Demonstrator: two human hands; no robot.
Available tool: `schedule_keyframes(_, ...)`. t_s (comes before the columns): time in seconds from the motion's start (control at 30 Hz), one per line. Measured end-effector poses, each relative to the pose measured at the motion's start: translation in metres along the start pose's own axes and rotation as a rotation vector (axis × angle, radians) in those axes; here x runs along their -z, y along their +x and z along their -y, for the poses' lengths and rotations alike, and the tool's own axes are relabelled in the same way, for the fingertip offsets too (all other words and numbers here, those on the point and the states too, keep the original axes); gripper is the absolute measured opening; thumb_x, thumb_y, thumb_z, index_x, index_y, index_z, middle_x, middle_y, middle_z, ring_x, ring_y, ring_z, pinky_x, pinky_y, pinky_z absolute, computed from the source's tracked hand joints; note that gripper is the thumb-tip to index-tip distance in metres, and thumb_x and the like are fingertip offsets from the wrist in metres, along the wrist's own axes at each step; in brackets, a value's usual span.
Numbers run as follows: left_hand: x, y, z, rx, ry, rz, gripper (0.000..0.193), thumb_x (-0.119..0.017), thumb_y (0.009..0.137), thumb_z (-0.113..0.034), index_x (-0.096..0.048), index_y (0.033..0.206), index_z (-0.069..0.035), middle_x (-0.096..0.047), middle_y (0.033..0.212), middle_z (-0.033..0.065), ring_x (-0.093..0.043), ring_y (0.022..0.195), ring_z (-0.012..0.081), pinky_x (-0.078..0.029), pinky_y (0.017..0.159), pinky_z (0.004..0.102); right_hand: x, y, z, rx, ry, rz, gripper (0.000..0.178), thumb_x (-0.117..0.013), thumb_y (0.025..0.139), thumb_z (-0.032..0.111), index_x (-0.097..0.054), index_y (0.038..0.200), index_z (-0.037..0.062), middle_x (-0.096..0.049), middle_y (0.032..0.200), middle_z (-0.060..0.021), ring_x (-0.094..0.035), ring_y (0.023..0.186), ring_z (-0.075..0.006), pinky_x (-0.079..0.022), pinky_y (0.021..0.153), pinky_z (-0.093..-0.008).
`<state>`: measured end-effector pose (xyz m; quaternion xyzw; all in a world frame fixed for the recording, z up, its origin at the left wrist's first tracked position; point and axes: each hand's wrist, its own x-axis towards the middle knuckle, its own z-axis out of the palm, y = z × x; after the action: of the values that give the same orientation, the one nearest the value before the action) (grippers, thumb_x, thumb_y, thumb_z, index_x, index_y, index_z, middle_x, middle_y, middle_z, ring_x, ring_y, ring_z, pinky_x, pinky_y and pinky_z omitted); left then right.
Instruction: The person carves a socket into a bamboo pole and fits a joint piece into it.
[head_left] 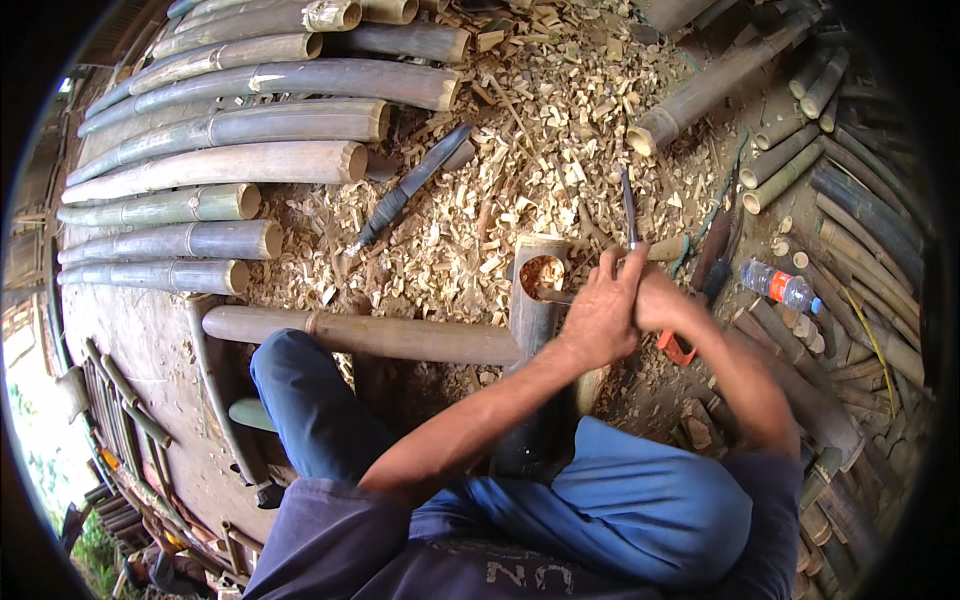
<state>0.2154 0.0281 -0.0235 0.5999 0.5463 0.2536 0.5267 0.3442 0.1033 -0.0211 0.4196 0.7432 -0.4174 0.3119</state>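
Observation:
A dark bamboo tube (535,325) lies between my legs, pointing away from me, with a round opening cut in its upper side near the far end. Pale, freshly cut edges and shavings show in that opening. My left hand (600,318) is closed just right of it, on a narrow-bladed cutting tool (556,296) whose metal reaches the opening's rim. Pressed against the left hand, my right hand (660,298) is closed too; the tool's grip is hidden among the fingers. A thin dark rod (628,200) extends beyond my fingers; whether it belongs to the tool, I cannot tell.
A bamboo pole (400,337) lies crosswise, its right end meeting the tube. Several bamboo lengths (230,165) are lined up at far left. Wood chips (560,120) cover the ground, around a dark long object (415,185). Rightward are an orange handle (676,348), a bottle (780,287) and bamboo offcuts (870,270).

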Motion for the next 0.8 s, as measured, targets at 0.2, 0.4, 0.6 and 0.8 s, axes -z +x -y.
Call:
schedule_keyframes(0.2, 0.01, 0.001, -0.02, 0.105, -0.016, 0.068, 0.117, -0.075, 0.065, 0.002, -0.011, 0.161, -0.016, -0.026, 0.152, 0.0365, -0.054, 0.125, 0.0563, -0.051, 0.106, 0.0528, -0.011, -0.009, -0.017, 0.002, 0.483, 0.047, 0.064, -0.081, 0.075, 0.014, -0.054, 0.131, 0.0015, -0.065, 0.119, -0.0221, -0.062, 0.115, -0.0265, -0.053, 0.096, -0.039)
schedule_keyframes(0.4, 0.028, -0.006, 0.001, 0.03, 0.121, 0.483, 0.114, -0.077, 0.062, -0.001, -0.022, 0.161, -0.016, -0.043, 0.149, 0.0294, -0.054, 0.133, 0.0443, -0.049, 0.111, 0.0456, -0.089, 0.003, 0.015, -0.162, 0.845, -0.099, 0.111, -0.09, 0.071, 0.023, -0.021, 0.157, 0.0106, -0.053, 0.131, -0.0181, -0.05, 0.128, -0.0191, -0.047, 0.108, -0.0307)
schedule_keyframes(0.6, 0.039, 0.006, 0.002, 0.029, 0.111, 0.639, 0.115, -0.079, 0.056, 0.0, -0.028, 0.159, -0.013, -0.048, 0.144, 0.0265, -0.058, 0.127, 0.0436, -0.047, 0.113, 0.047, -0.082, -0.012, 0.013, -0.045, 0.674, -0.197, 0.054, -0.073, 0.09, 0.017, -0.047, 0.136, 0.0037, -0.062, 0.12, -0.0189, -0.065, 0.103, -0.0235, -0.058, 0.088, -0.0368)
schedule_keyframes(0.8, -0.014, 0.013, -0.016, 0.01, -0.079, -0.296, 0.12, -0.078, 0.064, 0.008, -0.01, 0.161, -0.013, -0.027, 0.15, 0.0352, -0.038, 0.135, 0.0579, -0.038, 0.113, 0.0609, 0.043, -0.003, -0.016, 0.356, -0.419, -0.204, 0.022, -0.074, 0.076, 0.01, -0.069, 0.096, 0.0022, -0.072, 0.083, -0.0151, -0.071, 0.075, -0.0329, -0.061, 0.071, -0.0435)
